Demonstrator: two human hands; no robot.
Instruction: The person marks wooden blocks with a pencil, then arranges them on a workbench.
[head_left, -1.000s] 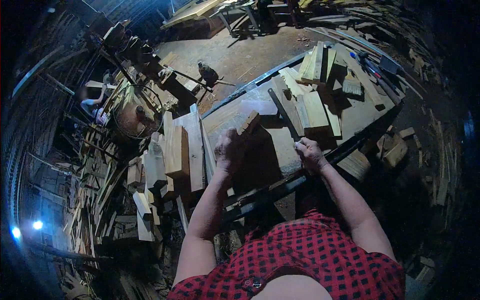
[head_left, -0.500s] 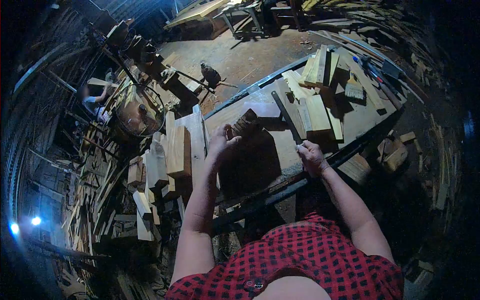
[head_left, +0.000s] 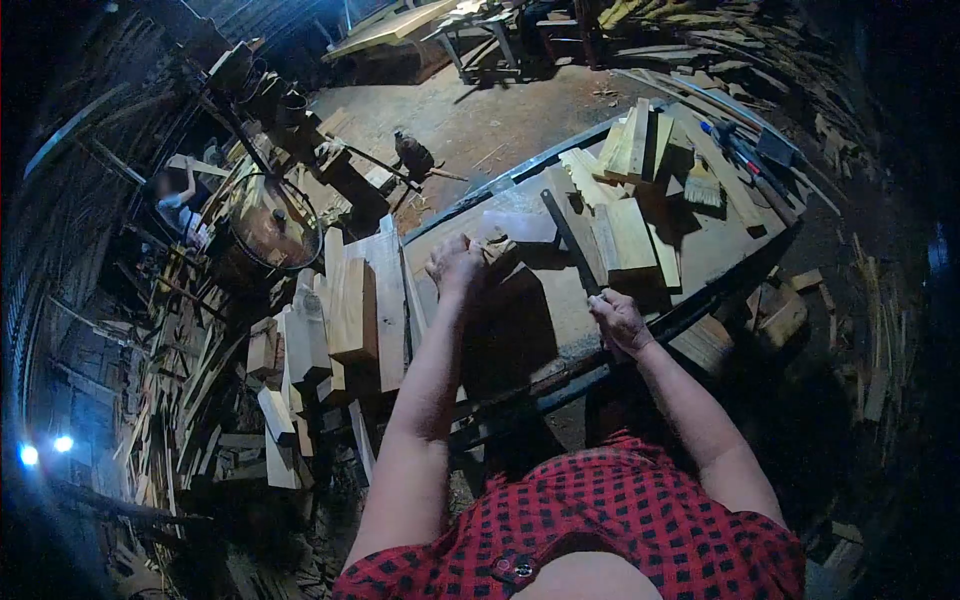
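Observation:
My left hand [head_left: 457,268] is closed around a short carved wooden block [head_left: 496,247], its light-coloured face turned up near a pale flat piece [head_left: 522,226] on the workbench [head_left: 585,325]. Some of the block is hidden by my fingers. In my right hand [head_left: 620,322], close to the bench's near edge, is the lower end of a long, dark, flat blade-like tool [head_left: 571,237] that points away from me. Just right of this tool lie cut wood blocks [head_left: 628,235].
A wide brush [head_left: 703,187] and more timber occupy the bench's right side. Thick wooden beams [head_left: 355,310] stand at its left. Offcuts [head_left: 215,370] cover the floor on that side. A person [head_left: 178,205] is farther left, beyond a round-rimmed container [head_left: 275,235].
My left hand has rolled over and turned the wooden block, so a lighter face shows instead of its dark grooved side. My right hand keeps its hold on the dark tool.

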